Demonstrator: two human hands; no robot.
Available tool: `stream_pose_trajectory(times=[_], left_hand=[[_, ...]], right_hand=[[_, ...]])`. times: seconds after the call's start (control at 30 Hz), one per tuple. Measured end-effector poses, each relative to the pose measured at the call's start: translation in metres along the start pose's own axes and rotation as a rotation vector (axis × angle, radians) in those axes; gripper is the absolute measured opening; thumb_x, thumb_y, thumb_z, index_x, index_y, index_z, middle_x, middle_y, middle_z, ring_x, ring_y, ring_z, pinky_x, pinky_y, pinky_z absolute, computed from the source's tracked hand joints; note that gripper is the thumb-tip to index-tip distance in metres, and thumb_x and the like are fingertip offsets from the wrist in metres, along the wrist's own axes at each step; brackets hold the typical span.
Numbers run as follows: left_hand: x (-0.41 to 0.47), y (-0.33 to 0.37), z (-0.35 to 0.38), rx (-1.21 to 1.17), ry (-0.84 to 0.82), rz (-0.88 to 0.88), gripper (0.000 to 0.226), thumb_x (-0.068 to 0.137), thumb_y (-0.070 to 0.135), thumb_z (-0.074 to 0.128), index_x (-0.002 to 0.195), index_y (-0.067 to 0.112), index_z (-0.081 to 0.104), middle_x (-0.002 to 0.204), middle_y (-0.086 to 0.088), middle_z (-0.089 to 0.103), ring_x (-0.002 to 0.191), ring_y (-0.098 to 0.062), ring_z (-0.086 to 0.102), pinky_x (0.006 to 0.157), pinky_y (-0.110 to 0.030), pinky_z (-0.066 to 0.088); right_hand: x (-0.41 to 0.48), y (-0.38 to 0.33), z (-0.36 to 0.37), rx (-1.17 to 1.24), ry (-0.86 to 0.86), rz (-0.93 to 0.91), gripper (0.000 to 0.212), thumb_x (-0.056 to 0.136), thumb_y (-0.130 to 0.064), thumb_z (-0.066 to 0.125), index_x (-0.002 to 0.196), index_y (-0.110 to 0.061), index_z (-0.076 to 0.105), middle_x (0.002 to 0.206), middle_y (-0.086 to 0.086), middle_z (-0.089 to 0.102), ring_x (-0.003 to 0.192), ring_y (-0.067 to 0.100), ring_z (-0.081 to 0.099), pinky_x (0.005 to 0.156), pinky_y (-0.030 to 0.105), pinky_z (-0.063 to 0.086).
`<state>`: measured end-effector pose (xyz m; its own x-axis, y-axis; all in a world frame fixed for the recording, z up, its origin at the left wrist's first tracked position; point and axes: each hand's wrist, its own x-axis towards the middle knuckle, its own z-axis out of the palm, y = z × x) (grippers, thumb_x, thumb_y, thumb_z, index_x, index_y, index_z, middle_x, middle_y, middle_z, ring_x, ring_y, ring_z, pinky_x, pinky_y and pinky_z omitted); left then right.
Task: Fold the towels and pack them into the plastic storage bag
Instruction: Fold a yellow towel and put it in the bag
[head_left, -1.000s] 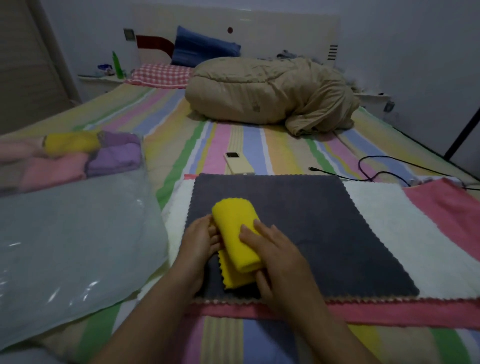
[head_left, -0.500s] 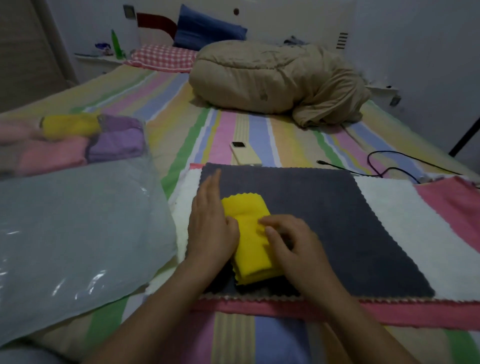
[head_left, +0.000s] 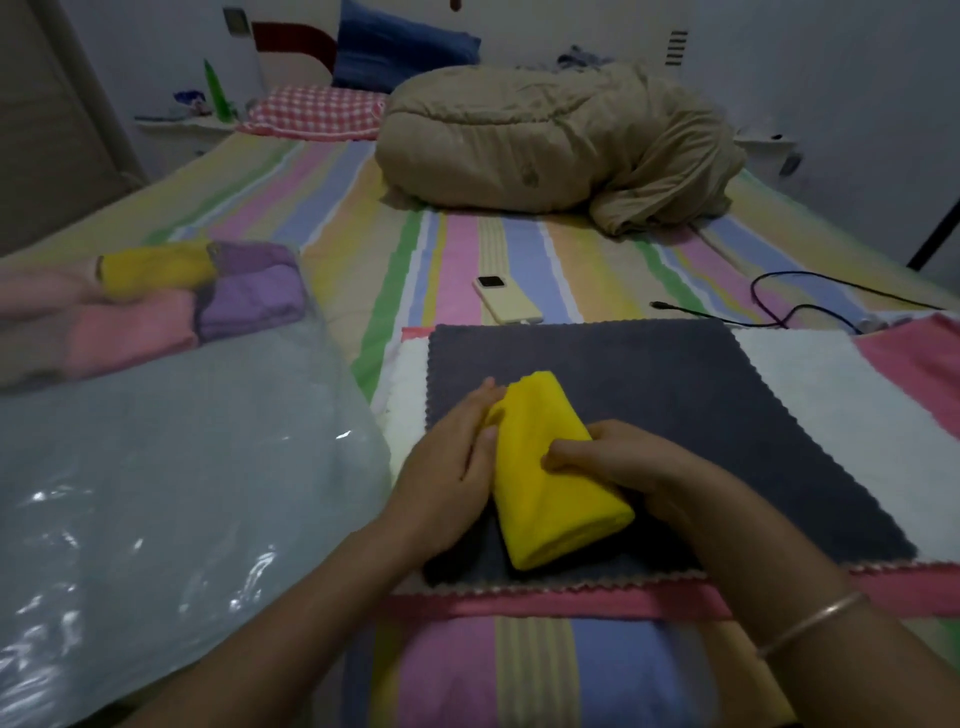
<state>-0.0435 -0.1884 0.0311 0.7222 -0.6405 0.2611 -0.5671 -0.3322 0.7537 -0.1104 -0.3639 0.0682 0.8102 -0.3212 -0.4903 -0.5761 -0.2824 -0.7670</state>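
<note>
yellow towel (head_left: 550, 478) on dark grey towel (head_left: 675, 395); pastel-striped bedsheet (head_left: 467, 249); beige duvet (head_left: 545, 140).

Home bedroom. Striped bedsheet (head_left: 519, 249) covers wide bed, from nearer than left hand (head_left: 447, 467) and right hand (head_left: 639, 467) to far beyond them. Bundled beige duvet (head_left: 545, 140) far beyond right hand. Checked pillow (head_left: 317, 111), blue pillow (head_left: 400, 49) against headboard (head_left: 291, 44), far beyond left hand. Bedside shelf (head_left: 176, 122) with green bottle (head_left: 215, 85) further left.
</note>
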Motion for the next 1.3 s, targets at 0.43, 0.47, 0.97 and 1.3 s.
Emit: stream_pose_trajectory(times=[0.43,0.47,0.97,1.3], left_hand=[[-0.168,-0.101,-0.148,0.837,-0.030,-0.053,0.086,0.057,0.074,0.057,0.129,0.027,0.048,0.133,-0.002,0.055,0.125,-0.024,0.050,0.107,-0.044,0.026],[-0.176,-0.107,-0.158,0.839,-0.066,-0.063,0.085,0.058,0.072,0.058,0.130,0.028,0.047,0.134,-0.001,0.054,0.124,-0.025,0.052,0.104,-0.044,0.032],[-0.175,-0.069,-0.197,0.659,0.387,-0.189,0.003,0.079,0.024,0.072,0.079,0.026,0.074,0.076,0.005,0.073,0.074,-0.021,0.067,0.065,-0.031,0.051],[-0.133,-0.035,-0.177,-0.086,0.162,-0.333,0.016,0.086,0.025,0.069,0.085,0.010,0.076,0.075,-0.004,0.074,0.071,-0.017,0.071,0.064,-0.034,0.061]], right_hand=[[-0.079,-0.044,0.106,0.782,-0.207,-0.135,0.008,0.090,-0.020,0.058,0.098,-0.019,0.060,0.095,0.012,0.072,0.089,0.035,0.065,0.076,0.048,0.054],[-0.083,-0.048,0.116,0.774,-0.232,-0.128,0.009,0.090,-0.019,0.058,0.098,-0.017,0.061,0.089,0.011,0.073,0.084,0.034,0.066,0.074,0.047,0.054],[-0.112,-0.069,0.168,0.642,-0.235,-0.122,0.020,0.086,-0.018,0.061,0.106,-0.018,0.057,0.098,0.015,0.069,0.089,0.035,0.064,0.072,0.043,0.053],[-0.125,-0.063,0.150,0.542,-0.262,-0.232,0.047,0.058,-0.021,0.070,0.104,-0.017,0.058,0.086,0.012,0.073,0.072,0.030,0.069,0.056,0.037,0.057]])
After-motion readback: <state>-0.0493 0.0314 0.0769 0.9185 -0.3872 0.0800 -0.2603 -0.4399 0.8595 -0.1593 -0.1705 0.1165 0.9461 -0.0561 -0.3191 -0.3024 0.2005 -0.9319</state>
